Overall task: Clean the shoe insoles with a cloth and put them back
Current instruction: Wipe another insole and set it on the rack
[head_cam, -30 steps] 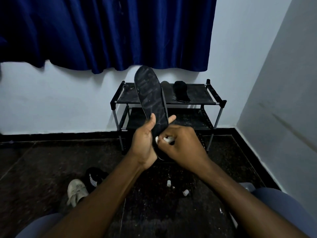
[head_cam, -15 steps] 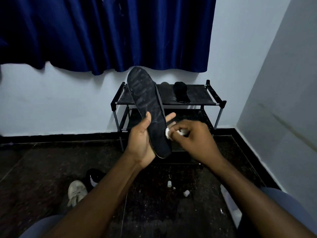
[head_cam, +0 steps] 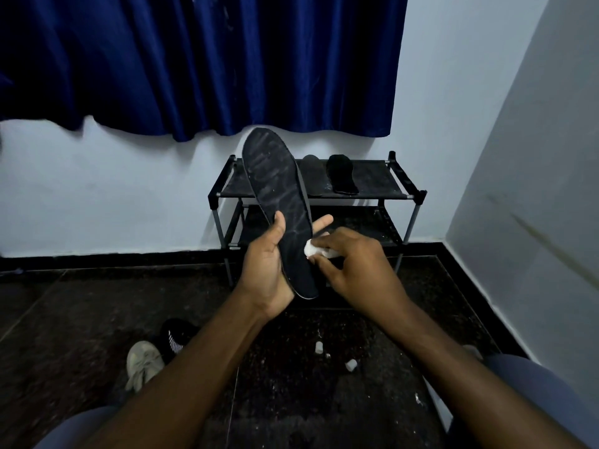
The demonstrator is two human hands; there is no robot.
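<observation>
We record both forearms (head_cam: 181, 380) bare; plain grey-blue trousers (head_cam: 538, 390) cover both knees at the lower corners.

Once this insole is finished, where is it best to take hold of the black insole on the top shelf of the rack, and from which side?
Probably by its near end, coming from the front. The black insole lies flat on the rack's top shelf, lengthwise front to back, with that end close to the front edge; being thin, it suits a pinch there.

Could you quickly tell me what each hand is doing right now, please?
Left hand: grips the black insole.
Right hand: pinches a white cloth at the insole's edge.
</observation>
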